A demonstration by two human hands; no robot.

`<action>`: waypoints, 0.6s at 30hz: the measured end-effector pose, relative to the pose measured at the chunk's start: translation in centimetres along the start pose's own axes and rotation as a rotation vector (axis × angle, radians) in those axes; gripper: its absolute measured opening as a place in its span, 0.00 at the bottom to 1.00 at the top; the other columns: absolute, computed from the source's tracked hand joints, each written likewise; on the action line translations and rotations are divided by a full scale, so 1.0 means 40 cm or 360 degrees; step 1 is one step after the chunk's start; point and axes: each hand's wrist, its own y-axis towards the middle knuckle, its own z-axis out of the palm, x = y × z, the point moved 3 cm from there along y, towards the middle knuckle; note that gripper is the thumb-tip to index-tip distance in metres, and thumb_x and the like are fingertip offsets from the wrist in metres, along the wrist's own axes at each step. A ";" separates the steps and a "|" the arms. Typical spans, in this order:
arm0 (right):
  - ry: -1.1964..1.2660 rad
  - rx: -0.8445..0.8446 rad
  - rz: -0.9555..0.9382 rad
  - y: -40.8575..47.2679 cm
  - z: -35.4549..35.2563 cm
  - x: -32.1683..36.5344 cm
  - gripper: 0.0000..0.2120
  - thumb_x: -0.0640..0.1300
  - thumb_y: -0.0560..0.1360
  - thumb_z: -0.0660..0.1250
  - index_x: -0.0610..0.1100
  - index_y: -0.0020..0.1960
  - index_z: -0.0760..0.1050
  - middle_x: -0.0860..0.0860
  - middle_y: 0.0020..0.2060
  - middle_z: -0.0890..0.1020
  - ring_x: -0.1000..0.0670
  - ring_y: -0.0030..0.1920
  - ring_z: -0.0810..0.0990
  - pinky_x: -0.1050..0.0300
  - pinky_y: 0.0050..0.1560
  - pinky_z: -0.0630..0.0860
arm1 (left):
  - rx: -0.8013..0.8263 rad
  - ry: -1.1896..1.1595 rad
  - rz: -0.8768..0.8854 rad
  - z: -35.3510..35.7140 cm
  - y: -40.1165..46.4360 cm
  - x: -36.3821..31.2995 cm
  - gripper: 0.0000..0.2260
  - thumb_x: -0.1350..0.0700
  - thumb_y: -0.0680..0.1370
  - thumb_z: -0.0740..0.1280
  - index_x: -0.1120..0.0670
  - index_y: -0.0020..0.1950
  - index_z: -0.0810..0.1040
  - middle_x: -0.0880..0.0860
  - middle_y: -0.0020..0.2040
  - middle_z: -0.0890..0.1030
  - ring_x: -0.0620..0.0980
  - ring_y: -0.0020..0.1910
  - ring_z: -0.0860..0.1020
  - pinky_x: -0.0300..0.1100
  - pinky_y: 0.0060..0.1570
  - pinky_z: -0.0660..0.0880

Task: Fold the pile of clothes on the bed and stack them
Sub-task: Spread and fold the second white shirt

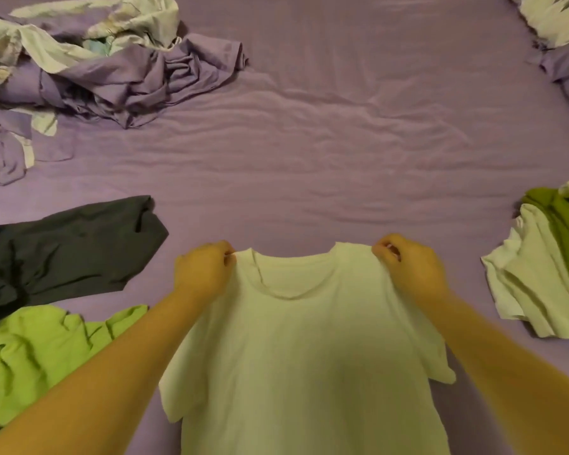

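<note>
A white T-shirt (304,349) hangs spread out in front of me, neckline up, its hem below the frame's bottom edge. My left hand (204,269) pinches its left shoulder and my right hand (406,266) pinches its right shoulder, both fists closed on the cloth. Both short sleeves droop at the sides. On the purple bed sheet (309,152) to the left lie a dark grey garment (63,251) and a crumpled lime-green garment (37,356). At the right edge sits a heap of white and olive-green clothes (546,270).
A rumpled purple and pale patterned cover (105,64) is bunched at the far left. More of the same bedding (562,34) lies at the far right corner. The purple sheet stretches wrinkled across the middle beyond my hands.
</note>
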 end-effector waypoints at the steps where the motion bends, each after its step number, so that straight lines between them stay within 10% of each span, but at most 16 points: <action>1: 0.0030 0.0067 0.0017 0.005 0.016 -0.015 0.07 0.50 0.77 0.62 0.49 0.51 0.76 0.52 0.41 0.79 0.46 0.44 0.76 0.54 0.41 0.69 | 0.0037 0.0080 -0.0034 0.017 0.004 -0.010 0.13 0.53 0.81 0.55 0.48 0.63 0.74 0.54 0.57 0.78 0.57 0.56 0.74 0.49 0.55 0.67; 11: -0.0039 0.0157 0.0005 -0.022 0.056 -0.129 0.16 0.58 0.77 0.54 0.52 0.57 0.74 0.52 0.43 0.80 0.49 0.42 0.73 0.56 0.40 0.65 | -0.0063 -0.0175 0.0914 0.108 0.053 -0.348 0.20 0.45 0.77 0.64 0.51 0.66 0.73 0.49 0.64 0.74 0.52 0.66 0.66 0.45 0.63 0.59; 18: -0.0196 0.0208 0.0004 0.010 0.027 -0.146 0.12 0.58 0.76 0.62 0.52 0.53 0.71 0.51 0.37 0.79 0.45 0.41 0.77 0.55 0.35 0.67 | 0.0024 0.0130 0.0874 0.158 0.107 -0.493 0.10 0.53 0.79 0.61 0.48 0.59 0.77 0.50 0.58 0.76 0.52 0.59 0.67 0.43 0.52 0.59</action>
